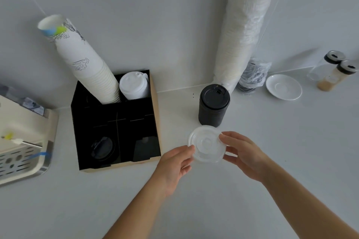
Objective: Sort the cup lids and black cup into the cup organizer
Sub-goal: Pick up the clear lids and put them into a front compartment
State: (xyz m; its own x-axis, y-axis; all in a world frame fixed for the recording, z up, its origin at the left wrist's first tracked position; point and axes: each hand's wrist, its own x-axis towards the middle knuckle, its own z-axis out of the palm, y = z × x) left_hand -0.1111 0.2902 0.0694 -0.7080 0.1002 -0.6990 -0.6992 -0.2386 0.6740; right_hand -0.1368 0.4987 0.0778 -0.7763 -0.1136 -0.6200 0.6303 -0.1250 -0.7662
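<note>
A clear cup lid (206, 144) is held flat between the two hands, just right of the organizer's near corner. It is pinched at its left rim by the fingertips of the left hand (174, 167) and at its right rim by the thumb and fingers of the right hand (245, 156); the rim-only hold appears chosen so that the thin plastic is kept level and can be lowered squarely into a slot.

To the left, the black cup organizer (157, 122) is set on the white counter (194, 209). A black lid (103, 148) lies in its near-left compartment; the near-right compartment is too dark to judge. Farther in, the far compartments are taken up by a leaning stack of paper cups (87, 64) and a stack of white lids (134, 85), so like is evidently kept with like.

Just beyond the hands, the black cup (213, 105) stands upright with its lid on, well apart from the organizer and not yet sorted. Farther right, near the wall, a white saucer (283, 87) lies.
</note>
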